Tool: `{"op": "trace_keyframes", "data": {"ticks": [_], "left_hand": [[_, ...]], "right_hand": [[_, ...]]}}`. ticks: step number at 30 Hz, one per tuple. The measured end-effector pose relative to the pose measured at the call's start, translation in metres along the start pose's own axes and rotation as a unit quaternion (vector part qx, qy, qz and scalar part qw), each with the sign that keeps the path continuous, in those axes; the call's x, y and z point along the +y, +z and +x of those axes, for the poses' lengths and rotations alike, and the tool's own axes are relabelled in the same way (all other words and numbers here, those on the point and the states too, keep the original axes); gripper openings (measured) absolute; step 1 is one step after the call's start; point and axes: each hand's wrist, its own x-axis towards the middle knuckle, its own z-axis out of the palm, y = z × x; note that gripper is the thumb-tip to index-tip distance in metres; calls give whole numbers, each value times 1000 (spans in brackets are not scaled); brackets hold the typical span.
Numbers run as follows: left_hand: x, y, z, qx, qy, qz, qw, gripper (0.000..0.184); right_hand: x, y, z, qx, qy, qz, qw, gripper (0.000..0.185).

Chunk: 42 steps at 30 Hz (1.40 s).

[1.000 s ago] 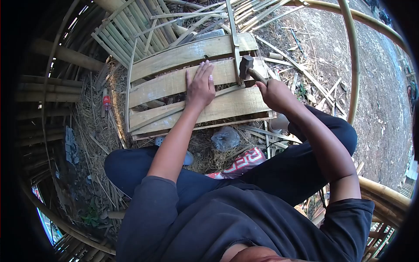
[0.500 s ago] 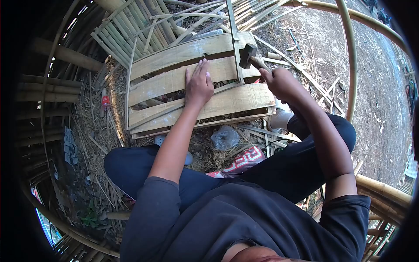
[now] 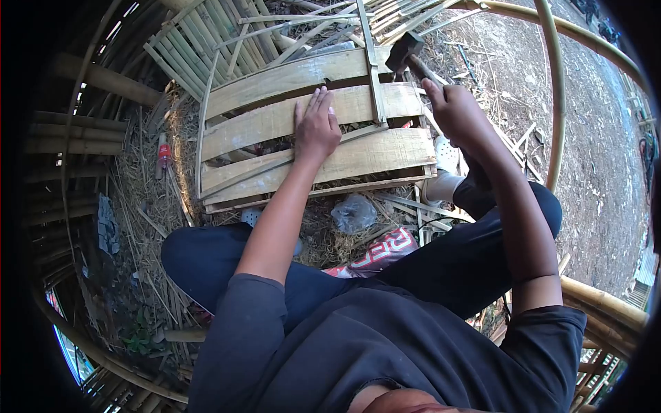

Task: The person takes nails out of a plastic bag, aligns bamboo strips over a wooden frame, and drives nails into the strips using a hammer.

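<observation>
In front of me lies a slatted wooden crate (image 3: 268, 127) with gaps between its boards. My left hand (image 3: 317, 127) rests flat on the middle board, fingers stretched out. My right hand (image 3: 456, 113) is wrapped round the handle of a hammer (image 3: 405, 54), whose dark head is raised above the crate's far right corner. A thin wooden strip (image 3: 372, 72) crosses the boards near the right end and runs out past the far edge. Another narrow strip (image 3: 255, 172) lies slantwise over the nearer boards, passing by my left wrist.
A bamboo slat panel (image 3: 200, 51) leans behind the crate at the far left. A red-labelled bottle (image 3: 163, 155) lies left of the crate. Nearer me are a clear plastic bag (image 3: 354, 214) and a printed sack (image 3: 385, 253). A bamboo pole (image 3: 556, 103) rises at the right.
The hammer and my right hand have lifted up and to the right, away from the crosswise strip. My left hand stays on the board.
</observation>
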Motion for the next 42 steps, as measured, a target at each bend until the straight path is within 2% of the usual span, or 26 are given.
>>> {"op": "trace_keyframes", "data": {"ticks": [2,4,6,8,9,10,14,15,18,19,22,23,24,26,28,29,30,32,34,36,42], "left_hand": [[2,0,-5,0,-4,0,1000,48],[3,-2,-3,1,-7,-5,1000,48],[1,0,-4,7,-5,-2,1000,48],[0,-1,1,9,-6,-11,1000,48],[-1,-2,4,10,-9,-20,1000,48],[-2,-2,-3,4,-19,-30,999,48],[2,3,-2,12,-19,0,1000,49],[1,3,-2,6,-23,-5,1000,50],[1,2,-2,2,-26,-10,1000,50],[2,3,-3,6,-22,5,1000,50],[3,5,1,15,-13,20,1000,50],[1,4,-4,8,-21,6,1000,50],[-1,4,0,10,-26,-8,1000,51],[2,1,5,7,-24,-8,1000,51],[2,2,-1,1,-29,-10,1000,51],[3,1,0,2,-30,-12,999,51],[3,0,1,3,-29,-14,999,51],[1,3,0,11,-27,-5,1000,51],[4,5,0,22,-19,20,999,51],[1,7,0,23,-30,-10,999,50],[0,5,2,27,-40,-26,998,50]], "right_hand": [[5,-5,12,65,-28,21,997,64],[4,5,9,78,-49,-11,996,65],[42,51,12,-5,-85,-124,989,67],[55,68,8,-55,-103,-151,982,67],[34,47,10,-86,-75,-149,982,68],[-2,14,-2,-138,43,-85,986,69],[-14,-13,11,39,-30,-7,999,69],[-23,-22,6,40,-18,0,999,69],[3,18,5,12,-27,-48,998,67],[37,47,8,-35,-101,-167,980,66],[17,35,-7,-146,13,-84,986,68],[4,18,-9,-139,58,-65,986,66],[-8,5,-12,-117,39,-80,989,66],[-21,-9,-11,-6,17,-7,1000,66],[-26,-23,-6,40,-26,30,998,64],[-16,-14,4,99,-52,4,994,63],[-14,-4,3,90,-42,-7,995,64],[32,44,5,2,-77,-127,989,63],[32,63,-12,-22,-120,-165,979,63],[14,24,-8,-134,19,-94,986,66],[-41,-43,-7,91,-20,-31,995,64]]}}
